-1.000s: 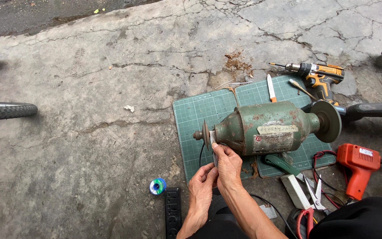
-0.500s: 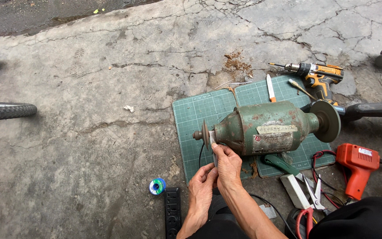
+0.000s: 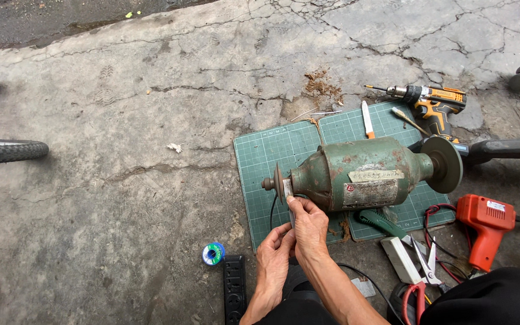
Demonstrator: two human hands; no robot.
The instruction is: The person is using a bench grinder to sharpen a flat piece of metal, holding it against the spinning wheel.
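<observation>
Two hands meet at the left end of the old green bench grinder motor (image 3: 362, 177), which lies on its side across the green cutting mat (image 3: 272, 156). Your right hand (image 3: 309, 225) pinches something small between thumb and fingertips, close to the disc on the shaft (image 3: 277, 180); what it is, I cannot tell. Your left hand (image 3: 273, 260) rests just under it, fingers loosely curled and touching the right one, holding nothing I can see.

I think the round housing could roll on the mat if you push sideways, because nothing blocks it. A thin dark wire runs under your hands, so it may catch a finger. A small part could also slip and get lost in the cracks.

You work outdoors on cracked, dirty concrete (image 3: 121, 180). Near you lie a solder spool (image 3: 213, 253), a black power strip (image 3: 234, 289), red-handled scissors (image 3: 421, 283), an orange soldering gun (image 3: 484, 225) and a cordless drill (image 3: 431, 102). A bicycle tyre (image 3: 7, 150) shows at the left edge.
</observation>
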